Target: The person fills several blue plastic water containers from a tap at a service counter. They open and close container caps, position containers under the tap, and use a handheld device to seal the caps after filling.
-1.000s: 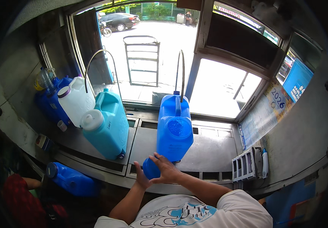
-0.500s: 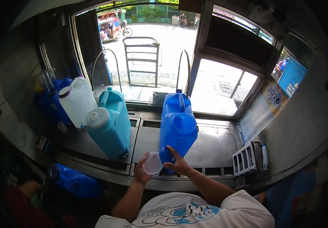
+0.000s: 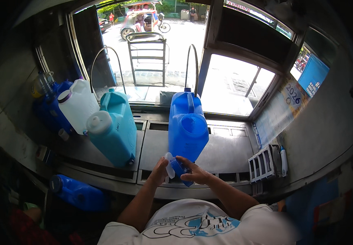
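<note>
My left hand [image 3: 158, 173] is closed on a translucent white round lid [image 3: 169, 166], seen nearly edge-on. Right against it is a blue screw cap [image 3: 177, 168], gripped in my right hand [image 3: 197, 175] between thumb and fingers. Just beyond both hands, a blue water jug [image 3: 184, 141] stands upright on the metal counter, its wide round mouth [image 3: 194, 124] uncovered. To its left is a teal jug [image 3: 115, 141] with a white cap [image 3: 99, 121] on it.
A white jug [image 3: 76, 110] and a dark blue container [image 3: 51, 108] stand at the far left. Another blue jug [image 3: 78, 192] lies below the counter's left edge. A grey rack [image 3: 262, 164] sits at the right. Two curved metal tubes [image 3: 190, 61] rise by the window.
The white lid has turned from facing up to nearly edge-on, against the blue cap. Both hands have come closer together. Outside, a three-wheeled vehicle has moved right.
</note>
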A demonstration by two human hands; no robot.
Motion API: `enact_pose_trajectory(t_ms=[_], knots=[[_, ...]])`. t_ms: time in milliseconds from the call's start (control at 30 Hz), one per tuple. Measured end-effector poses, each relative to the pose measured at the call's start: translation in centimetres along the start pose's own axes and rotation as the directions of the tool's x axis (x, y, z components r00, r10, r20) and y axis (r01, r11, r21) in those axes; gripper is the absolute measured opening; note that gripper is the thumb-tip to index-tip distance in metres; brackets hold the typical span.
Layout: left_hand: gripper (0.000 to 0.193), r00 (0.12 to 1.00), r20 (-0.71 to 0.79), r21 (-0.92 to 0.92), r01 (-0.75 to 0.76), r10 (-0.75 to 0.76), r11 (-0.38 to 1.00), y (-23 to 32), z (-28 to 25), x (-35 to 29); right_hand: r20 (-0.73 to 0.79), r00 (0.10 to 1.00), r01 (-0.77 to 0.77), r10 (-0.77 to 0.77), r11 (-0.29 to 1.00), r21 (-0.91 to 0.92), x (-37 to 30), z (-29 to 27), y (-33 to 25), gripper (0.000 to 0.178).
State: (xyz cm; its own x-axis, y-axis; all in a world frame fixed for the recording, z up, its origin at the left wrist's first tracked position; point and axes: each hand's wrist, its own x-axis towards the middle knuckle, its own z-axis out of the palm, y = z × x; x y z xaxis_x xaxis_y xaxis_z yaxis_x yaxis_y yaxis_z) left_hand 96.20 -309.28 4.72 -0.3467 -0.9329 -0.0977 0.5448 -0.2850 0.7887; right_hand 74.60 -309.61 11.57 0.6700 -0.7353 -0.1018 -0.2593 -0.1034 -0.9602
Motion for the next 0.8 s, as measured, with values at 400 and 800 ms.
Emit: enact_pose_trajectory(t_ms=[400,800], knots=[[0.114,0.970,-0.155,0.810,0.233,0.186,-0.538,12.2,-1.0,3.8,-0.567,0.700,-0.703,0.435,0.561,-0.437,-9.2,-18.2,6.9,0.100],[0.081,0.938,0.240,0.924,-0.142,0.250,-0.355,12.0,13.0,14.6,-0.283,0.791,-0.611,0.542,0.680,-0.405,-15.4,-13.9,19.0,0.099]])
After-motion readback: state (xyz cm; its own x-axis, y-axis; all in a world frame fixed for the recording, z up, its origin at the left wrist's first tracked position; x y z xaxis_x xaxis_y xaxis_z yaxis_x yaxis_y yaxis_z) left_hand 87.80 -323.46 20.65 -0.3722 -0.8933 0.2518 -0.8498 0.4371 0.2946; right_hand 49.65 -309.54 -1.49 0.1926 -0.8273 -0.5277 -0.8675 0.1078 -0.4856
